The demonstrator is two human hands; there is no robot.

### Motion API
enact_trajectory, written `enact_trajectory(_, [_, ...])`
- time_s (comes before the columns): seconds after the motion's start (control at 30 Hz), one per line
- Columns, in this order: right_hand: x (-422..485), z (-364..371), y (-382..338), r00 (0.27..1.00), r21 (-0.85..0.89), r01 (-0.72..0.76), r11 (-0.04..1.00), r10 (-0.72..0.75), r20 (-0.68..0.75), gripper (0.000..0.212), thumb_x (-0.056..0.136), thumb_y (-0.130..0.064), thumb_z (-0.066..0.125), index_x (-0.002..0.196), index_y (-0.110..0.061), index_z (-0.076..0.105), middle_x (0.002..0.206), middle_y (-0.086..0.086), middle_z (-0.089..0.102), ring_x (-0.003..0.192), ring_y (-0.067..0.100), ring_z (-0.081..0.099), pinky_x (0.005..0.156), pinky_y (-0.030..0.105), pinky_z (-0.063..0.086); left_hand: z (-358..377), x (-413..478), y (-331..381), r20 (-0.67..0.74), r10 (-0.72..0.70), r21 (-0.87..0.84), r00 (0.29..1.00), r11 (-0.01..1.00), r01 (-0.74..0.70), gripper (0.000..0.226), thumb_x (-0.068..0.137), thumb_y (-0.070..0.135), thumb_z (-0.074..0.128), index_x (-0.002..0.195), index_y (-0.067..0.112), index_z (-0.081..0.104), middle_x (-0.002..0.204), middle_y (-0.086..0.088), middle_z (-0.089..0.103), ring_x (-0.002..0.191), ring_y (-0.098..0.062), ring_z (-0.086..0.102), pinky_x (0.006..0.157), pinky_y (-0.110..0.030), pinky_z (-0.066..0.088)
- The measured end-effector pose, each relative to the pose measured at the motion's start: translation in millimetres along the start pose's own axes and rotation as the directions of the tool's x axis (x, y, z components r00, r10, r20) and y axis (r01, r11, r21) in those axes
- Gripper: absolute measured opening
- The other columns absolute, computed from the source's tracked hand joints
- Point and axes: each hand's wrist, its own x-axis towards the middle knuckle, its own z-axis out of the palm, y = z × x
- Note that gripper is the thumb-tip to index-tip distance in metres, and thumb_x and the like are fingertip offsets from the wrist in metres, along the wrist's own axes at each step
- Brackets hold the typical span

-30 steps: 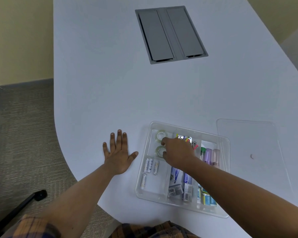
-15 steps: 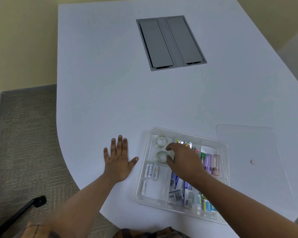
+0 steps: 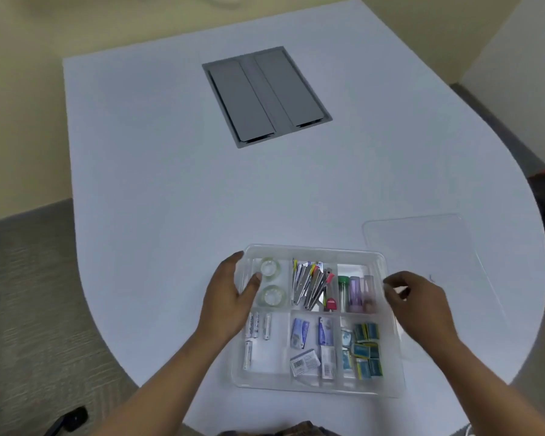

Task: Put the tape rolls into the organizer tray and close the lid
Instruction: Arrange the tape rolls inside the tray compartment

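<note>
Both tape rolls point(image 3: 271, 282) are seen in the far-left compartment of the tray point(image 3: 315, 249), so that part is done. The lid point(image 3: 422, 247) lies on the tabletop point(image 3: 170, 199), not yet fitted. The left hand point(image 3: 230, 300) is clamped on the tray's left wall; the right hand point(image 3: 419, 300) seems pinched at the right rim.

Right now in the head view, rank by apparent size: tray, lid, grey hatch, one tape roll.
1. Tray
2. Lid and grey hatch: look alike; the hatch lies farther off, so unranked.
3. Tape roll
</note>
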Motion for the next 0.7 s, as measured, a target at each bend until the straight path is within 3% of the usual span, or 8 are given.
enact_trajectory(0.1, [6, -12, 33, 0.966, -0.153, -0.137, 0.979, 0.166, 0.199, 0.008, 0.081, -0.025, 0.072, 0.081, -0.028, 0.065, 0.088, -0.004, 0.071, 0.077, 0.016, 0.064, 0.069, 0.029, 0.05, 15, -12, 26, 0.081, 0.092, 0.007, 0.992, 0.996, -0.093, 0.054, 0.088, 0.036, 0.062, 0.137, 0.022, 0.045, 0.138, 0.005, 0.051, 0.121, 0.002, 0.041, 0.1, -0.014, 0.029])
enact_trajectory(0.17, [4, -14, 48, 0.894, -0.309, -0.16, 0.938, 0.27, 0.358, 0.014, 0.077, -0.031, 0.075, 0.083, -0.028, 0.063, 0.094, -0.001, 0.069, 0.086, 0.019, 0.063, 0.076, 0.033, 0.053, 27, -18, 39, 0.152, 0.15, 0.034, 0.977, 0.987, -0.157, 0.058, 0.088, 0.039, 0.061, 0.14, 0.022, 0.041, 0.141, 0.006, 0.048, 0.123, 0.0, 0.042, 0.102, -0.013, 0.03])
enact_trajectory(0.27, [-7, -8, 62, 0.8, -0.386, -0.154, 0.91, 0.344, 0.491, 0.031, 0.068, -0.044, 0.078, 0.084, -0.03, 0.057, 0.094, -0.005, 0.065, 0.084, 0.014, 0.062, 0.076, 0.032, 0.054, 46, -22, 59, 0.201, 0.192, 0.065, 0.961, 0.976, -0.209, 0.059, 0.088, 0.04, 0.06, 0.141, 0.024, 0.039, 0.144, 0.006, 0.045, 0.131, -0.009, 0.04, 0.109, -0.025, 0.031])
enact_trajectory(0.37, [-21, 2, 72, 0.827, -0.354, -0.14, 0.925, 0.306, 0.472, 0.029, 0.065, -0.043, 0.076, 0.073, -0.033, 0.05, 0.087, -0.011, 0.061, 0.081, 0.012, 0.06, 0.07, 0.027, 0.05, 63, -25, 79, 0.231, 0.233, 0.075, 0.945, 0.964, -0.256, 0.058, 0.088, 0.039, 0.06, 0.139, 0.024, 0.04, 0.14, 0.006, 0.049, 0.128, -0.01, 0.042, 0.104, -0.021, 0.029])
enact_trajectory(0.47, [-32, 11, 77, 0.881, -0.323, -0.104, 0.941, 0.238, 0.408, 0.017, 0.069, -0.033, 0.067, 0.067, -0.033, 0.05, 0.079, -0.012, 0.06, 0.076, 0.01, 0.057, 0.062, 0.025, 0.044, 75, -27, 91, 0.279, 0.251, 0.092, 0.927, 0.954, -0.286, 0.057, 0.088, 0.039, 0.059, 0.14, 0.022, 0.04, 0.14, 0.004, 0.049, 0.128, -0.011, 0.043, 0.107, -0.027, 0.034])
enact_trajectory(0.7, [-36, 14, 88, 0.961, -0.307, -0.116, 0.945, 0.185, 0.206, 0.007, 0.075, -0.027, 0.06, 0.081, -0.031, 0.057, 0.068, -0.012, 0.057, 0.064, 0.012, 0.054, 0.054, 0.024, 0.044, 81, -30, 107, 0.28, 0.254, 0.118, 0.926, 0.948, -0.296, 0.056, 0.091, 0.045, 0.054, 0.14, 0.022, 0.04, 0.141, 0.005, 0.049, 0.128, -0.01, 0.044, 0.107, -0.03, 0.036])
